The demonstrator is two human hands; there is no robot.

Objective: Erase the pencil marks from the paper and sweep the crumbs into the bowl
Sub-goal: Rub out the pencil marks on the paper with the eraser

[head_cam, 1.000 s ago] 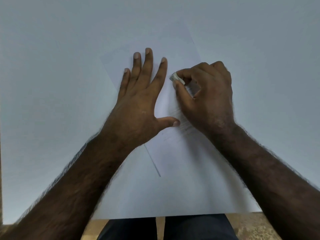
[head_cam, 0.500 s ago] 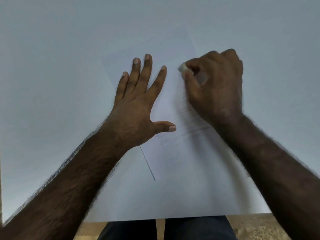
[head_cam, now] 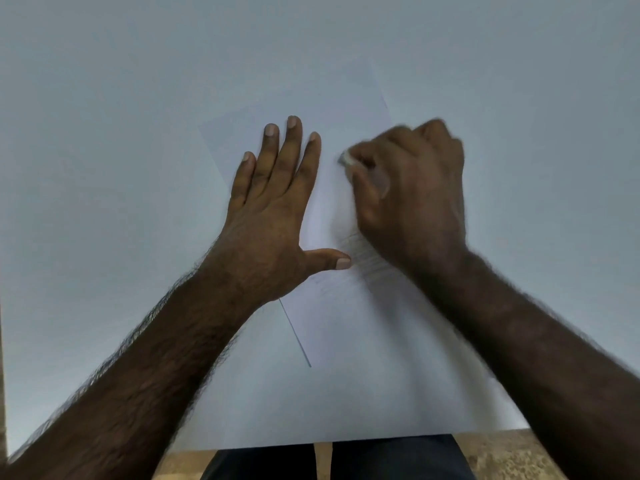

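The paper (head_cam: 332, 327) lies flat on the pale worktop (head_cam: 104, 168), turned a little askew, its near end reaching toward the worktop's front edge. The left hand (head_cam: 273, 216) is spread on it, fingers straight and thumb stuck out sideways, pressing the sheet down along its left side. The right hand (head_cam: 412, 192) is curled tight around a small whitish eraser (head_cam: 346, 158), only the tip of which peeks out past the fingers; the hand is blurred, so the exact pinch is hard to read. Faint grey pencil marks (head_cam: 367, 258) show just below that hand, near the left thumb. No bowl is in sight, and I can't make out any crumbs. A single thin sheet like this will be light and floppy, apt to skid or buckle under rubbing, so a flat palm close beside the rubbed patch looks like the right way to pin it. The eraser seems small and slightly soft; I'd guess it is best held low, near its working end, so that it doesn't bend or slip out.
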